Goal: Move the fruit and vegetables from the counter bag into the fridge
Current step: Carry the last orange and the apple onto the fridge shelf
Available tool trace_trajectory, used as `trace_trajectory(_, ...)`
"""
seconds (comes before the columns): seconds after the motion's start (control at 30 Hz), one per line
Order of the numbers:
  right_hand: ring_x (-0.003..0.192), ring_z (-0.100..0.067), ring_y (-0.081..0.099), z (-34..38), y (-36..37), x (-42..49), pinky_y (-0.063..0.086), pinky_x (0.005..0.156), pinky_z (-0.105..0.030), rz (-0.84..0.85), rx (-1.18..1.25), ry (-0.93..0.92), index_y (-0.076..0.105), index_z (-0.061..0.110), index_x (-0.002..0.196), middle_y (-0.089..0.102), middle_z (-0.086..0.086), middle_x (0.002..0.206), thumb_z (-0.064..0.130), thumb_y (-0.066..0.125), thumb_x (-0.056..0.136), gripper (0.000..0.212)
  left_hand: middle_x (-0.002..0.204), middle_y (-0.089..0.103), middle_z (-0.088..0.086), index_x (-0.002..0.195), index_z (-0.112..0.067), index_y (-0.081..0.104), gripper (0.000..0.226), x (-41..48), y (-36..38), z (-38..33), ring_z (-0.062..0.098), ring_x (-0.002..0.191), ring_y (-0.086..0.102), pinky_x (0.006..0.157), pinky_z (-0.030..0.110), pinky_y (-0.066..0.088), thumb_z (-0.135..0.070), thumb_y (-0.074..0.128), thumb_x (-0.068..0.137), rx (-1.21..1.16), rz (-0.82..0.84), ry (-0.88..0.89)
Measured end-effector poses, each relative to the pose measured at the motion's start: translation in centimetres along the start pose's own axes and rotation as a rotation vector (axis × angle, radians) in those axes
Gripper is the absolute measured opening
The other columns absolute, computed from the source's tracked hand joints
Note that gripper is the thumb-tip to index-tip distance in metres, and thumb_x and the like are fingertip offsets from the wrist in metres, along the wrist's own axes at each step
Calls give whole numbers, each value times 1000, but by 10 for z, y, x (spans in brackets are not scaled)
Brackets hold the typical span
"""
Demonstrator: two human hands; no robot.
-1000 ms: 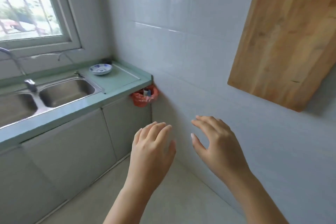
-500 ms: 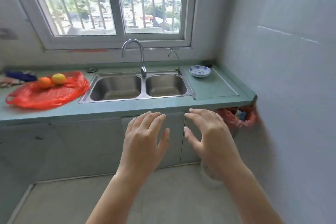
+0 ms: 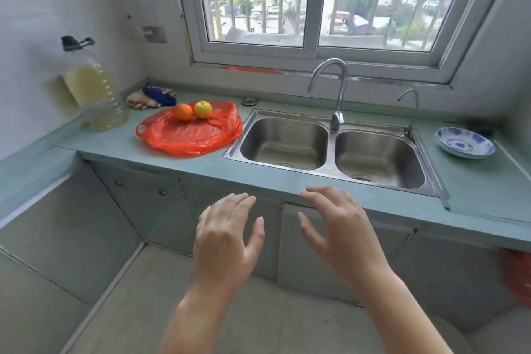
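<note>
Red bag (image 3: pixel 189 135) with orange (image 3: pixel 184 111) and yellow fruit (image 3: pixel 203 109) lay upper left, left hand (image 3: pixel 227 236) and right hand (image 3: pixel 339 230) spread empty at lower centre

Glossy crinkled red plastic bag (image 3: pixel 189 135); brushed stainless-steel double sink (image 3: pixel 330 149); matt pale-green stone-like counter (image 3: pixel 258 178); glazed blue-and-white ceramic dish (image 3: pixel 464 142).

The oil bottle (image 3: pixel 94 92) is smeared by blur (its label unreadable); a red thing (image 3: pixel 517 276) at the right edge is cut off and blurred.

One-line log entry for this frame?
phase: approach | left hand: open, empty | right hand: open, empty | orange, yellow fruit: on red bag
</note>
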State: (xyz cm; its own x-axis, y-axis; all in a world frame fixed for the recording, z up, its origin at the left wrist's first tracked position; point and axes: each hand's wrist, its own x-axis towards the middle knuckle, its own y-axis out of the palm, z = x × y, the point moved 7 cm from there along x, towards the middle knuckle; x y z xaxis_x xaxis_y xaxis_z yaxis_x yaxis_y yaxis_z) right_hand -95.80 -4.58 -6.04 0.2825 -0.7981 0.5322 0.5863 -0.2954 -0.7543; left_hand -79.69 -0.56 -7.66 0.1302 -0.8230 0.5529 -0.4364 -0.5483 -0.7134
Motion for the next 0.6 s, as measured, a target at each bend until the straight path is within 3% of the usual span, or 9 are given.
trace_trajectory(0.37,89,-25,63,74,154,183,49,82,-35,55,88,-93,68,9,98,68,-4,99,33,48,79,36,111,64,1,111,-13,63,44,128,-8,200,13,106,49,96,27,32,-39,41,83,-44,-44,-177)
trace_trajectory(0.6,89,-19,61,75,229,242,51,76,-31,128,155,-53,66,12,101,66,2,101,37,46,79,39,111,65,2,111,-12,63,45,172,8,276,19,104,56,94,31,36,-40,41,82,-52,1,-224)
